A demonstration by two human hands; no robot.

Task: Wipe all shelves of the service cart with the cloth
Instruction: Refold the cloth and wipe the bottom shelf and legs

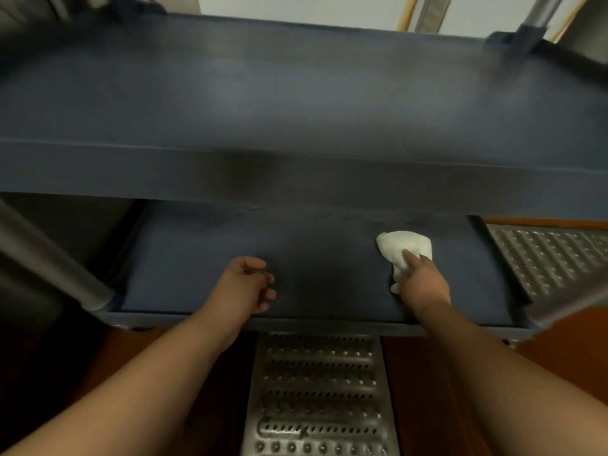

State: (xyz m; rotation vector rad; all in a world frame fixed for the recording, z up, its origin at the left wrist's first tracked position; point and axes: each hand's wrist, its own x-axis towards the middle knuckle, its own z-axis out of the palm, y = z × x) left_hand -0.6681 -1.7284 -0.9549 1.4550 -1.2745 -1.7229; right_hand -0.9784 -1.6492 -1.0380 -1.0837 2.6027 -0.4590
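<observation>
The dark blue service cart fills the view, its upper shelf [296,93] above and a lower shelf [204,258] below. A crumpled white cloth [403,246] lies on the right part of the lower shelf. My right hand [422,278] holds the cloth from its near side, one finger stretched over it. My left hand [246,284] hovers over the middle left of the lower shelf, fingers loosely curled and holding nothing.
Metal cart posts stand at the near left [49,261], the near right [559,311] and the far right [539,14]. Perforated metal floor grates lie in front of the cart [316,390] and to its right [552,258], set in a red-brown floor.
</observation>
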